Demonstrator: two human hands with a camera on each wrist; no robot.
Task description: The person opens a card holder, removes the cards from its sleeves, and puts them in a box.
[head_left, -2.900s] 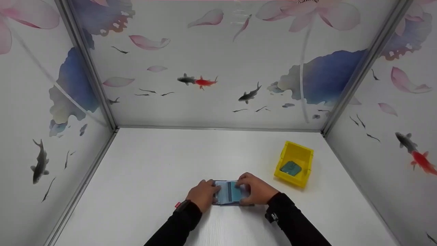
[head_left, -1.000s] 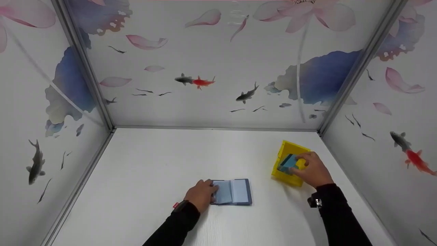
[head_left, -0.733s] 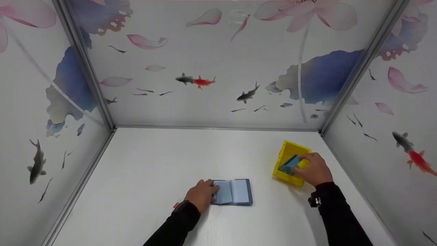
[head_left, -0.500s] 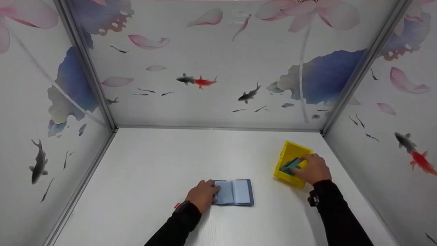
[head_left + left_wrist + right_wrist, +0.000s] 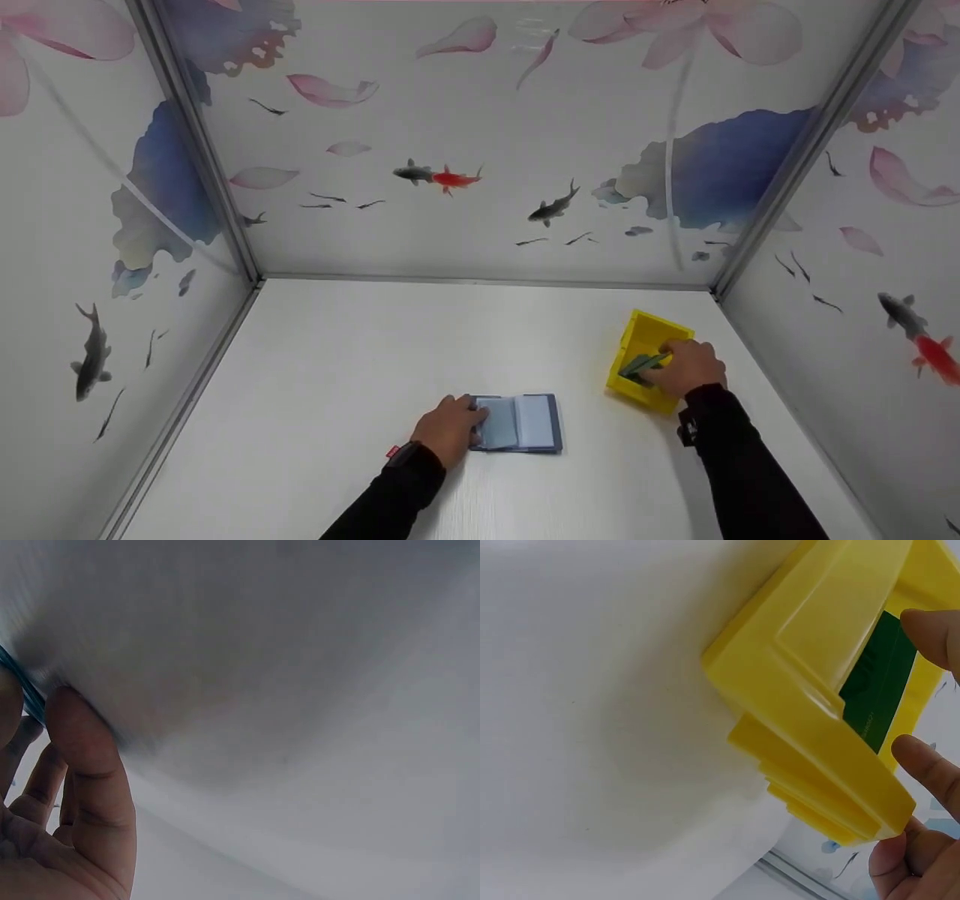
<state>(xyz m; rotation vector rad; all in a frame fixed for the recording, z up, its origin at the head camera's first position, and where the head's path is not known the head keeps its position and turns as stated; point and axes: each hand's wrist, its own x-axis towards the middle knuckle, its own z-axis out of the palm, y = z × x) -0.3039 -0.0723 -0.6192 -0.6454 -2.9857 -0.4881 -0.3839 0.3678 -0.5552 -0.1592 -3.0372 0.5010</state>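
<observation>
A blue card holder (image 5: pixel 534 421) lies open on the white table, its pale plastic sleeves showing. My left hand (image 5: pixel 445 430) grips its left edge, thumb on top of the sleeves. In the left wrist view, only a sliver of blue edge (image 5: pixel 28 696) shows between thumb and fingers. Farther right, my right hand (image 5: pixel 688 367) reaches over the yellow bin (image 5: pixel 624 382) and holds a card (image 5: pixel 654 363) by its edges, tilted inside. The right wrist view shows the card's green face (image 5: pixel 881 682) between the spread thumb and forefinger. Another green card (image 5: pixel 631 372) seems to lie beneath it.
White panels printed with fish and lotus (image 5: pixel 450 105) enclose the table (image 5: pixel 390 337) at the back and both sides. Metal strips (image 5: pixel 480 282) run along where the panels meet the table.
The right hand has taken a teal card with a dark strip from over the card holder to the yellow bin, then tipped it lower inside. The left hand has stayed on the card holder.
</observation>
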